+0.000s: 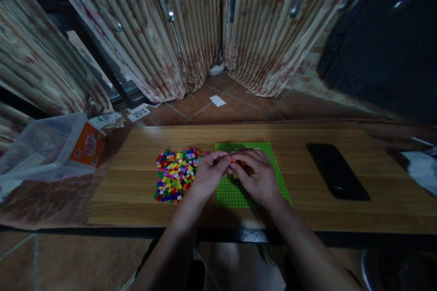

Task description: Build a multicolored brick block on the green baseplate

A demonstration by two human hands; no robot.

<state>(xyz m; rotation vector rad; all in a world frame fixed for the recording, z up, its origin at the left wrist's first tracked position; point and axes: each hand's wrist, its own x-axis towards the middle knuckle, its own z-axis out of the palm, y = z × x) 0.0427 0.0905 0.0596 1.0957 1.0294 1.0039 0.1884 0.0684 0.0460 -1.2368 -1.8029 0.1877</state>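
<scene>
My left hand [212,170] and my right hand [257,172] meet above a green studded baseplate [235,195]. Their fingertips close together around a small orange toy brick [233,160], both hands pinching at it. Under and behind my fingers, other coloured bricks show on the plate, mostly hidden by my hands. To the left of the plate, near my left wrist, a loose pile of small multicoloured bricks [175,175] is spread on the wooden table [129,191].
A black phone-like slab [336,170] lies on the table at the right. Beyond the left end stands a clear plastic bin [44,145] with an orange label. Patterned curtains [191,32] hang behind, and a white paper [217,100] lies on the tiled floor.
</scene>
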